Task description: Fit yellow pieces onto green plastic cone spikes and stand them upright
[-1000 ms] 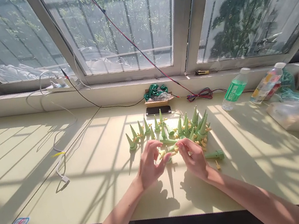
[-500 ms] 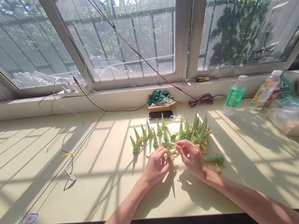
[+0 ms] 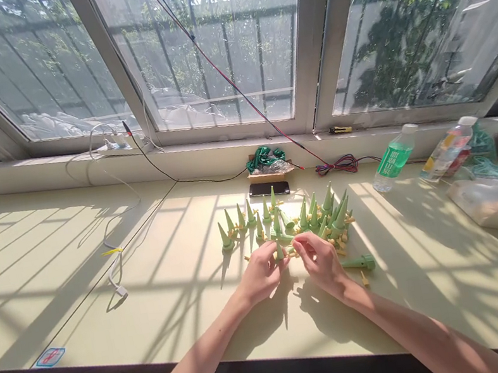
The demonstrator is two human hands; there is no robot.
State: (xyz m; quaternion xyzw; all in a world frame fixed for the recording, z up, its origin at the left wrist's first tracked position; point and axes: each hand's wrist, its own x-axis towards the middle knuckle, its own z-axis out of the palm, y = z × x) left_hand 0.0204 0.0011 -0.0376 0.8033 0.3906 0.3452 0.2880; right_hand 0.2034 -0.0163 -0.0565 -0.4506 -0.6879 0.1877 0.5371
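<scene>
Sunlit pale-yellow tabletop (image 3: 170, 316) beneath grey-framed windows (image 3: 215, 51), with green pointed plastic cones (image 3: 340, 218) clustered near its middle.
Left hand (image 3: 263, 272) has its fingers grasping one small upright green cone (image 3: 279, 250) in front of that cluster; right hand (image 3: 321, 262) is just beside it, fingers bent, though I cannot tell whether they grip anything. Near the right wrist lie a green plastic tube (image 3: 357, 262) and a small yellow peg (image 3: 364, 280).
</scene>
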